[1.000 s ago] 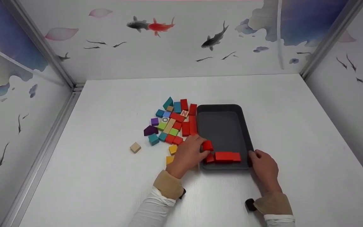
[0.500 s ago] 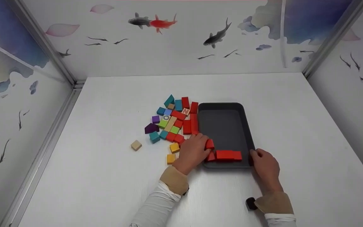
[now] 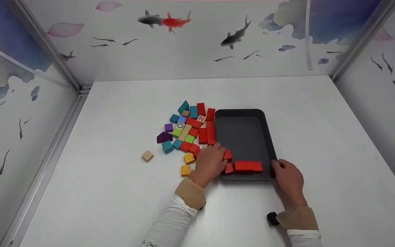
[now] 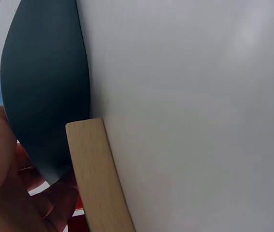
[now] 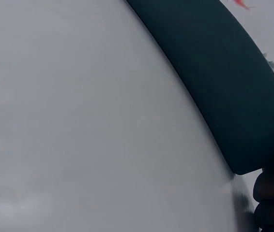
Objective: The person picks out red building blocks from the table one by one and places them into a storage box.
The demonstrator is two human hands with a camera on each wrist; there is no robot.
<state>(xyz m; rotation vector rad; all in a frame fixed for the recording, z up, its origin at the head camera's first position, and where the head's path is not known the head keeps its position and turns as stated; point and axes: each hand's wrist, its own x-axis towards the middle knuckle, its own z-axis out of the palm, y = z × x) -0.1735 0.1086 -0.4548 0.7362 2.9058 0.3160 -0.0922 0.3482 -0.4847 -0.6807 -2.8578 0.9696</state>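
Tray: loading, I judge. Left hand, eight o'clock: by red block, grip unclear. Right hand: pinching rim. Next: settle block.

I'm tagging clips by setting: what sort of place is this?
Probably a small work booth: a white table enclosed on three visible sides by fish-patterned walls, with a metal post at a corner.
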